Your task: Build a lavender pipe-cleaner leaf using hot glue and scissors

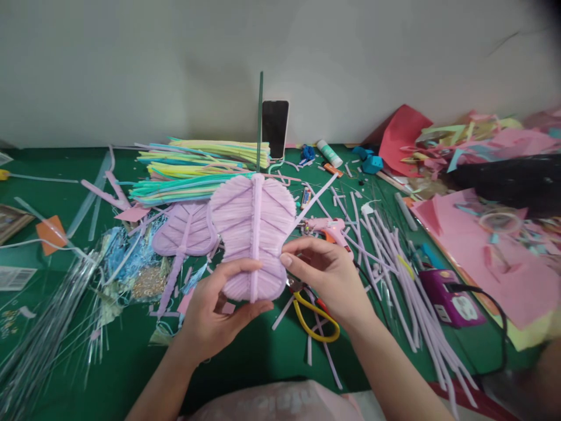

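Observation:
A lilac fan-shaped piece made of pipe cleaners [274, 216] is held up in front of me, with a thick rib down its middle and a dark green stick [260, 123] rising from its top. My left hand [219, 298] grips its lower end, fingers in front and thumb at the bottom edge. At the right edge, my right hand [326, 272] pinches a lilac pipe cleaner [318, 199] against the rim; its loose end points up and right. A second lilac fan [186, 231], with a wrapped handle, lies on the table to the left.
On the green table [131, 356] lie coloured pipe cleaners [193, 169], a pink glue gun [328, 228], yellow-handled scissors [315, 324], loose lilac pipe cleaners [407, 292] and wire stems [48, 327]. A phone [275, 128] leans on the wall. Right: a purple box [451, 298] with a black cable, paper scraps [482, 251].

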The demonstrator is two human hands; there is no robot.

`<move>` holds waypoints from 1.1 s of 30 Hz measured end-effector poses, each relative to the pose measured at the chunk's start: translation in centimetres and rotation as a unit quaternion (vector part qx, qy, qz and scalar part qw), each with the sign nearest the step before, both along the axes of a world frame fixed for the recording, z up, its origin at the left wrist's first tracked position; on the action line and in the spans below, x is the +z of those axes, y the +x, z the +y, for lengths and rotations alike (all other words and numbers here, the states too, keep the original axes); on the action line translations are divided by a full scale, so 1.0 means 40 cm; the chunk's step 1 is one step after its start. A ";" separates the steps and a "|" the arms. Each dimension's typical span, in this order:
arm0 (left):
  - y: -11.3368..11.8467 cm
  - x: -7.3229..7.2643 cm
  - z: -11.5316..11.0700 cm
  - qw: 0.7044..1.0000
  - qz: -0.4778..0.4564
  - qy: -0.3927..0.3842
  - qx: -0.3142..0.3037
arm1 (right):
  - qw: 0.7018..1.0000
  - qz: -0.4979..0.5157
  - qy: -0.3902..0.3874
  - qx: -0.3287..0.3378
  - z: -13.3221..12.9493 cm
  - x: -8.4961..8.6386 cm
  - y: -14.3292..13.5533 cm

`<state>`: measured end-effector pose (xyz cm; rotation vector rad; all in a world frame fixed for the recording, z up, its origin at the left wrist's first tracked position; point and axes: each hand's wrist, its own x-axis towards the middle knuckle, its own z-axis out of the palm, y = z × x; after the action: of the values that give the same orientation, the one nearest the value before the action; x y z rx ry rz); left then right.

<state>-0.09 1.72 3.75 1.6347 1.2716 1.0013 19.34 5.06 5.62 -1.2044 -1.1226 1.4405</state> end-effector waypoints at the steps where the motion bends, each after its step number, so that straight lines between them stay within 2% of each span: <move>1: 0.000 -0.001 0.000 1.000 0.000 0.004 -0.001 | 1.000 0.005 -0.004 0.002 0.001 -0.002 0.001; 17: 0.006 0.001 0.005 0.999 0.016 0.045 -0.010 | 0.999 -0.025 0.047 -0.013 -0.004 -0.015 0.006; 20: 0.005 0.000 0.006 0.999 0.024 0.045 -0.009 | 0.993 -0.070 0.094 -0.012 -0.003 -0.010 0.005; 24: 0.003 -0.002 0.006 0.998 0.028 0.048 -0.009 | 0.967 -0.175 0.185 -0.019 -0.006 0.004 0.003; 26: 0.002 -0.003 0.007 0.998 0.023 0.051 -0.010 | 0.958 -0.196 0.208 -0.013 -0.008 0.008 0.003; 28: 0.002 -0.003 0.006 0.998 0.019 0.052 -0.009 | 0.964 -0.177 0.196 -0.002 -0.007 0.006 0.004; 33: 0.003 -0.005 0.002 0.999 0.012 0.052 -0.010 | 0.992 -0.078 0.098 0.025 -0.003 -0.011 0.010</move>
<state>0.03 1.79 3.57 1.7390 1.2347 1.0553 19.73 4.93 5.19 -1.1699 -1.3769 1.2568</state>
